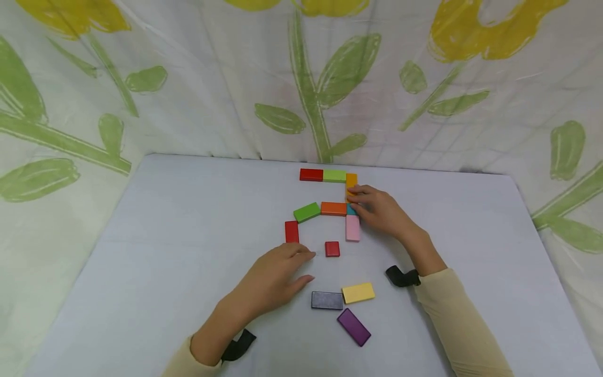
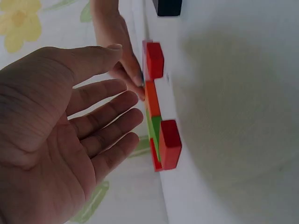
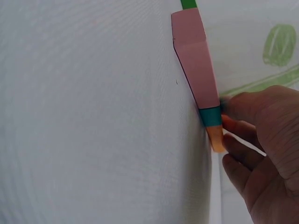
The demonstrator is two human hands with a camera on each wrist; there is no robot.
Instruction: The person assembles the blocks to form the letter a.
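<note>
My right hand (image 1: 379, 212) is at the right side of a line of blocks, its thumb by the teal block (image 1: 350, 209) and its fingertips at the yellow-orange block (image 1: 351, 180). Below the teal block lies a pink block (image 1: 352, 228); left of it an orange block (image 1: 333, 209) meets a green block (image 1: 307, 212). My left hand (image 2: 60, 112) holds nothing, fingers apart, just below a long red block (image 1: 291, 231). To the right of its fingertips lies a short red block (image 1: 332, 248). The right wrist view shows the right fingertips along the teal and orange blocks' side.
At the far edge, a dark red block (image 1: 311, 175) and a light green block (image 1: 334, 176) join the yellow-orange one. Nearer me lie grey (image 1: 327, 300), yellow (image 1: 358, 293) and purple blocks (image 1: 354, 327) on the white table (image 1: 165, 251). A flowered curtain (image 1: 198, 78) hangs behind.
</note>
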